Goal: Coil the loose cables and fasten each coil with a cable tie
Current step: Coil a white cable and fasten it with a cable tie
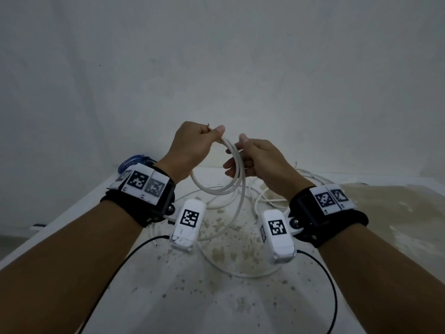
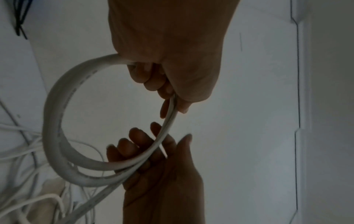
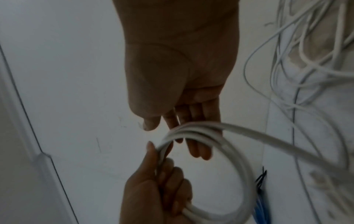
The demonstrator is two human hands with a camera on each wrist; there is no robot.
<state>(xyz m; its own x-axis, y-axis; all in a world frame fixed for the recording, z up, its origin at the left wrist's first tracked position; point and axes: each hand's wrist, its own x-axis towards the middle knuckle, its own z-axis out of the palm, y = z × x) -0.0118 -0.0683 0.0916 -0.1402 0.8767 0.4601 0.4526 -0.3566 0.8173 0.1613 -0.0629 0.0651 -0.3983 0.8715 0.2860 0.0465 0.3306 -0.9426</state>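
Observation:
Above the table, my left hand [image 1: 199, 141] grips the top of a white cable coil [image 1: 216, 192] of a few loops, and a short cable end sticks up from the fist. In the left wrist view the left hand [image 2: 172, 68] has its fingers curled round the coil [image 2: 51, 121]. My right hand [image 1: 252, 160] is beside the coil with straight, spread fingers [image 2: 134, 139] touching the strand that trails down to the table. The right wrist view shows that right hand [image 3: 191, 106] behind the coil [image 3: 201, 126] and the left hand [image 3: 153, 189] below it.
Loose white cables [image 1: 265, 196] lie tangled on the stained white table [image 1: 216, 309]; one strand loops toward me [image 1: 240, 276]. A blue cable bundle [image 1: 134, 160] sits at the table's far left, with thin black strips [image 3: 260, 178] beside it. A pale wall is close behind.

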